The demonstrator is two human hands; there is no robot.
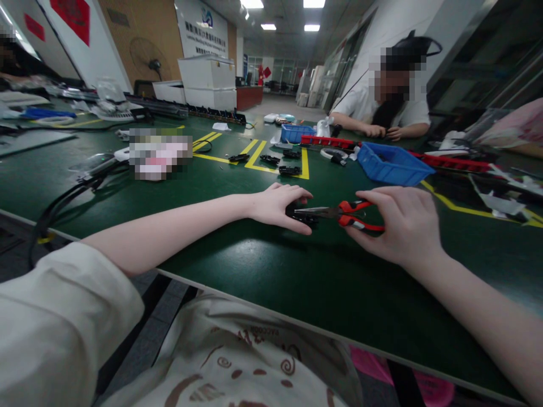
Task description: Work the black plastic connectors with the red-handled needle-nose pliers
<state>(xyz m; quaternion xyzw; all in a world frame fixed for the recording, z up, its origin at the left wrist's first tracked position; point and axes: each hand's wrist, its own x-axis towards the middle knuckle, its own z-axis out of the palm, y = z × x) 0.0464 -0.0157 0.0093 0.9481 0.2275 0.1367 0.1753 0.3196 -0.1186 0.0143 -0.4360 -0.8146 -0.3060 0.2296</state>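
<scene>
My right hand is closed around the red and black handles of a pair of long-nose pliers. The pliers point left, and their metal jaws lie over a small black part just above the green table. Reaching in from the left, my left hand has its thumb and fingers around the left end of that black part. Whether the jaws grip the part or only lie over it, I cannot tell. Several similar black pieces rest on the table beyond my hands, by yellow tape marks.
A blue bin stands at the right, with a smaller blue tray farther back. Red strips run along the table's far side. Black cables and a pinkish blurred object lie at the left. Across the table sits a person.
</scene>
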